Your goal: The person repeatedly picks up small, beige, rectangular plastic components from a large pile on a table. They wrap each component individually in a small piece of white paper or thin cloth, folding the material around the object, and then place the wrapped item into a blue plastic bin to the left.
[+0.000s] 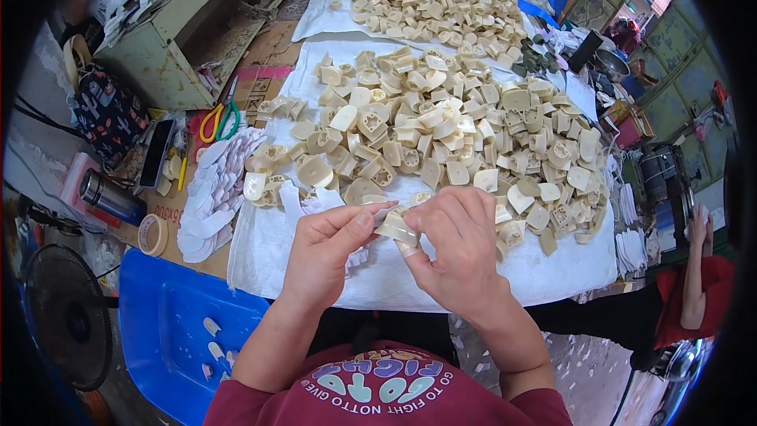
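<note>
Over the near edge of the white cloth, my two hands meet at one small beige moulded piece, shaped like a shoe heel point(397, 229). My right hand point(457, 248) is closed round it, with a light wrap on one finger. My left hand point(327, 248) pinches a thin pale cut-out point(382, 214) against the heel's left side; how far it is attached I cannot tell. Just beyond lies a large heap of similar beige heels point(441, 126). A few loose white cut-outs point(315, 201) rest by my left hand.
A second heel heap point(434, 4) lies farther back. At left are stacked white cut-outs point(209, 197), scissors point(221, 120), a tape roll point(153, 235), a dark flask point(113, 199) and a phone point(158, 152). A blue tub point(154, 323) and fan point(69, 312) stand lower left. Another person point(694, 300) is at right.
</note>
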Demonstrator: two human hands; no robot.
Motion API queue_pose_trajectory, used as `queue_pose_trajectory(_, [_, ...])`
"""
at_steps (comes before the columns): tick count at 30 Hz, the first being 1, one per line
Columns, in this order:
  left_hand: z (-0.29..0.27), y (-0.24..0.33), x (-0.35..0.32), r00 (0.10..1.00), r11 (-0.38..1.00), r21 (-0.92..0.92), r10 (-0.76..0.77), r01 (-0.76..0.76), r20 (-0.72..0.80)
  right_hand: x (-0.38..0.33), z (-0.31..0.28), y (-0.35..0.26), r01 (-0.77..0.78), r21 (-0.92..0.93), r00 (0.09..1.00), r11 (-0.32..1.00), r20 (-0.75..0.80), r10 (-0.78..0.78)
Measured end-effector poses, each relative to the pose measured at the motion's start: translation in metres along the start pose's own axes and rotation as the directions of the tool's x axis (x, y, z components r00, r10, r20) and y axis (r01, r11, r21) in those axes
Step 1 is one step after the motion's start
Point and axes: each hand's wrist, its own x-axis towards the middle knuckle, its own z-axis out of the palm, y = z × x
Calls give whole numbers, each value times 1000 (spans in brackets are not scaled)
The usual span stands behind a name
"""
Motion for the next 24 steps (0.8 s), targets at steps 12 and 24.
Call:
queue_pose_trajectory(12, [-28, -8, 3, 984, 985, 142, -121, 102, 131, -7, 2, 18, 52, 145, 989, 988, 131, -71])
queue_pose_trajectory(24, [-21, 14, 24, 957, 915, 388, -8, -110, 290, -18, 19, 13, -340, 492, 940, 802, 204, 274])
